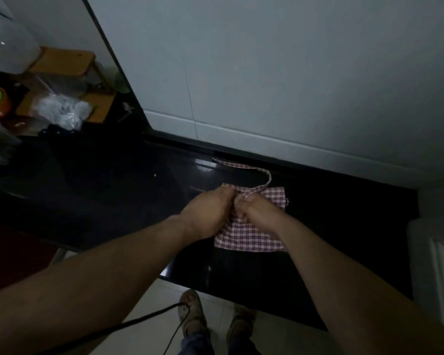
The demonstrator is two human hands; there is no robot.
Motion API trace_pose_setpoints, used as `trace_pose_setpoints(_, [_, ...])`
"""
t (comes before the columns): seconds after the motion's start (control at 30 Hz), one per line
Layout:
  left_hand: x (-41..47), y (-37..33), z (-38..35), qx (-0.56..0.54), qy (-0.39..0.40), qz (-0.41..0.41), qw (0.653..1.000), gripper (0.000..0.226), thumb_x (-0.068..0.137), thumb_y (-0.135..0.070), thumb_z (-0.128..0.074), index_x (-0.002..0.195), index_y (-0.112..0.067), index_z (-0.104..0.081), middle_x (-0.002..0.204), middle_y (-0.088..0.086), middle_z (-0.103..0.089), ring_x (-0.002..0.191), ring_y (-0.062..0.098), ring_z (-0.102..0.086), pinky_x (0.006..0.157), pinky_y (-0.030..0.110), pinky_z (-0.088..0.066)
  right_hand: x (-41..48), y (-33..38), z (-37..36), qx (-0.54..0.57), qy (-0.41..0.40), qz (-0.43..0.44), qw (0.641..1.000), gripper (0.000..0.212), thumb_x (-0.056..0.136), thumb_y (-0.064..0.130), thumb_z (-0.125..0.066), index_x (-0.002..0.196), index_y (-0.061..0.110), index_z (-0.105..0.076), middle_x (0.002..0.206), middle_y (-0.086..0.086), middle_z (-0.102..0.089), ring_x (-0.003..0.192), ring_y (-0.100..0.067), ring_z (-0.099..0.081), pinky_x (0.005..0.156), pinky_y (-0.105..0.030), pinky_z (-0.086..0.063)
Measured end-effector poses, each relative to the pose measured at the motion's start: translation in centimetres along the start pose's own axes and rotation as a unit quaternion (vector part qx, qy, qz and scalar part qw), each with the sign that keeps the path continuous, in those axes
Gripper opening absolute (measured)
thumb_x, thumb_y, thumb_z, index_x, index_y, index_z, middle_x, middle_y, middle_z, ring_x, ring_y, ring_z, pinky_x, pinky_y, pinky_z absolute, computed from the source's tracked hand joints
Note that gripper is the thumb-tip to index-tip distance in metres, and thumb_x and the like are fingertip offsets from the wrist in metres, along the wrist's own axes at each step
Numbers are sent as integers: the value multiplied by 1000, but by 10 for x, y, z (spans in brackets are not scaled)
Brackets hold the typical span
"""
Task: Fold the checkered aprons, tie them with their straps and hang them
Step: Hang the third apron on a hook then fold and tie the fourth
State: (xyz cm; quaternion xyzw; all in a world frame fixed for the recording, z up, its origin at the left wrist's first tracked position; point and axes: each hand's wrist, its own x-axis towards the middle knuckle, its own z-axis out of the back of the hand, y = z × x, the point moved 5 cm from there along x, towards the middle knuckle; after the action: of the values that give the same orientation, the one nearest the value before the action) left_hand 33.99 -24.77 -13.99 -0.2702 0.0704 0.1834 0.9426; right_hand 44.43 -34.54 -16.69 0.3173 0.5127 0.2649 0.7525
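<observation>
Two bare hands meet over a folded checkered apron (pixel 251 235) lying on a dark glossy counter (pixel 344 226), the left hand (pixel 210 208) clenched on the cloth and the right hand (pixel 255 210) pinching its strap (pixel 265 181), which loops away toward the pale wall (pixel 292 85).

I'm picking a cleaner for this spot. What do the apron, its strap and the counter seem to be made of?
Apron: thin woven cloth, likely cotton, matte; it shows a red-and-white check and soft folds. Strap: the same checked cloth, a narrow band that curls limply. Counter: dark, hard and glossy, perhaps polished stone or glass; it mirrors patches of light.
</observation>
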Motion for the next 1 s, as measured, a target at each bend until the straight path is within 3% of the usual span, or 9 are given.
trace_pose_setpoints(0.13, [-2,7,-1,-41,16,108,993,16,104,-31,-46,94,-21,-51,97,6,-68,83,27,-66,72,37,-50,3,0,6,24,-26,23,999,23,101,30,-67,86,13,-72,72,0,-69,69,-12,-63,71,-31,-52])
trace_pose_setpoints(0.23, [2,6,-4,-173,44,181,967,27,100,-31,-55,79,-19,-66,78,-4,-70,68,11,-65,64,28,-47,6,-2,6,29,-21,19,999,18,101,26,-67,93,11,-73,80,-4,-73,73,-14,-66,72,-31,-54])
trace_pose_setpoints(0.3, [4,6,-6,-238,61,200,948,27,97,-25,-61,75,-16,-74,71,-2,-74,68,12,-71,66,29,-55,9,-5,6,52,-4,15,999,16,103,18,-63,96,10,-74,84,-6,-74,76,-16,-67,75,-32,-54])
trace_pose_setpoints(0.43, [13,12,-10,-177,68,151,970,11,90,-27,-74,85,-18,-76,84,-3,-76,81,14,-72,82,37,-61,7,-9,12,134,16,30,990,11,98,10,-68,106,10,-75,101,-4,-79,98,-20,-74,91,-31,-57])
trace_pose_setpoints(0.6, [9,9,-11,-189,5,107,976,16,89,-28,-78,92,-20,-64,88,-6,-70,81,13,-68,76,36,-58,4,-10,13,139,10,49,989,10,95,6,-71,98,15,-74,93,0,-79,88,-14,-74,83,-27,-56])
trace_pose_setpoints(0.7, [9,9,-14,-163,27,103,981,12,92,-32,-74,92,-24,-65,87,-7,-71,81,11,-68,76,37,-58,4,-12,13,132,-3,53,990,10,93,8,-74,98,16,-75,92,1,-78,86,-12,-72,80,-28,-55])
trace_pose_setpoints(0.8, [7,5,-12,-130,-9,104,986,11,95,-35,-64,91,-29,-56,88,-6,-70,82,19,-68,74,38,-56,-1,-11,12,148,-32,69,986,9,94,7,-73,100,12,-77,93,-2,-77,81,-12,-69,75,-24,-55])
trace_pose_setpoints(0.9, [6,-5,-17,-41,-51,81,995,15,100,-36,-51,112,-31,-45,96,1,-72,83,29,-68,69,37,-49,-11,-13,10,158,-73,96,980,11,96,8,-71,99,15,-78,99,1,-80,94,-10,-74,86,-23,-57])
trace_pose_setpoints(1.0, [8,-16,-24,-9,-39,35,999,12,100,-28,-49,108,-35,-42,101,3,-72,86,32,-68,68,34,-41,-19,-23,4,184,-102,100,973,10,96,6,-69,100,11,-77,100,-2,-80,99,-15,-75,90,-27,-57])
